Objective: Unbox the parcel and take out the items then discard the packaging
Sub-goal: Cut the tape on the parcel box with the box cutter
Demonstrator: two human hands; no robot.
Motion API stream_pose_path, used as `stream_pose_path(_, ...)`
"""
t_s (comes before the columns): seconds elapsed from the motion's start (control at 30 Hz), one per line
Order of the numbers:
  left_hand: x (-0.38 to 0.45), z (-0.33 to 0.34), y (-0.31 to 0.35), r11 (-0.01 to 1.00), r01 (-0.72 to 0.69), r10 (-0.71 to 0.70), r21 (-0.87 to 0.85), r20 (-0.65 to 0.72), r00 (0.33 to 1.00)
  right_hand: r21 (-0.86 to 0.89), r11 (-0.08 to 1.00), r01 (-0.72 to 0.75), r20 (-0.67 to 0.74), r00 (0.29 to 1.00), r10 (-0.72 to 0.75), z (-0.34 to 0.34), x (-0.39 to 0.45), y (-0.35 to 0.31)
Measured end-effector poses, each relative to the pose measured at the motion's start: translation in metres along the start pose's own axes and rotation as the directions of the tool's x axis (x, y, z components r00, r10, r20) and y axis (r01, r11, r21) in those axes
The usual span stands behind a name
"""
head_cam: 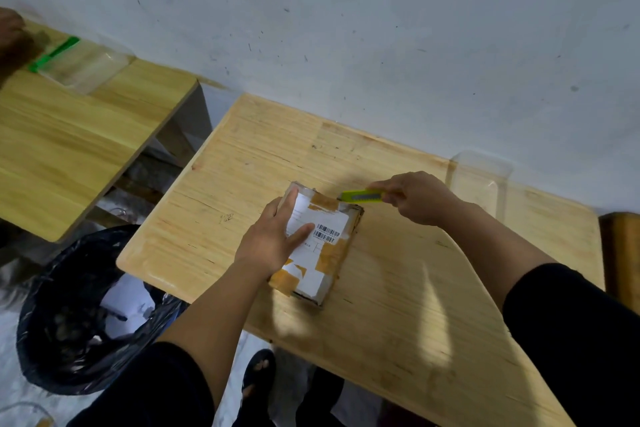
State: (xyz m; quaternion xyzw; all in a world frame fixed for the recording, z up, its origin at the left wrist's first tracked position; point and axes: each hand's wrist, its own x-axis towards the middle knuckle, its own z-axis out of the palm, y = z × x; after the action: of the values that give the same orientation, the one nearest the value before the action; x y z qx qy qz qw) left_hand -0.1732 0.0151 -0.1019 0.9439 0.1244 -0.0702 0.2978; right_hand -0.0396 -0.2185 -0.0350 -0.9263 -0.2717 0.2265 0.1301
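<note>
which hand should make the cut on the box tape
The right hand: it already grips the knife, whose tip sits at the box's far taped edge. The left hand lies flat on the box, holding it down.

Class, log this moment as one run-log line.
left hand: pinning parcel | right hand: utility knife at far edge | parcel: sealed

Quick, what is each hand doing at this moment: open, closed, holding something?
Left hand: open, fingers flat, pressing on the parcel.
Right hand: closed around the yellow-green utility knife, tip at the parcel's far edge.
</note>
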Motion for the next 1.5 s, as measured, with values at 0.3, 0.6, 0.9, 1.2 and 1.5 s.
stream_pose_path(0.3,0.003,-0.002,0.001,1.0,-0.026,0.026,0.013,0.021,0.999,0.366,0.891,-0.269,-0.187,0.917,0.353,0.021,-0.055,-0.032)
stream_pose_path(0.6,0.0,-0.006,-0.019,0.966,-0.241,0.246,-0.088,0.047,0.968,0.693,0.62,-0.368,-0.292,0.643,0.708,0.108,-0.115,-0.115)
stream_pose_path(0.9,-0.003,-0.006,-0.029,0.931,-0.297,0.32,-0.211,0.083,0.944,0.703,0.577,-0.416,-0.316,0.544,0.777,0.134,-0.119,-0.151)
stream_pose_path(1.2,-0.002,-0.002,-0.033,0.921,-0.311,0.332,-0.236,0.055,0.942,0.738,0.526,-0.423,-0.285,0.512,0.81,0.128,-0.116,-0.157)
stream_pose_path(1.5,-0.003,-0.002,-0.031,0.919,-0.278,0.303,-0.279,0.049,0.952,0.796,0.461,-0.393,-0.184,0.567,0.803,0.133,-0.124,-0.147)
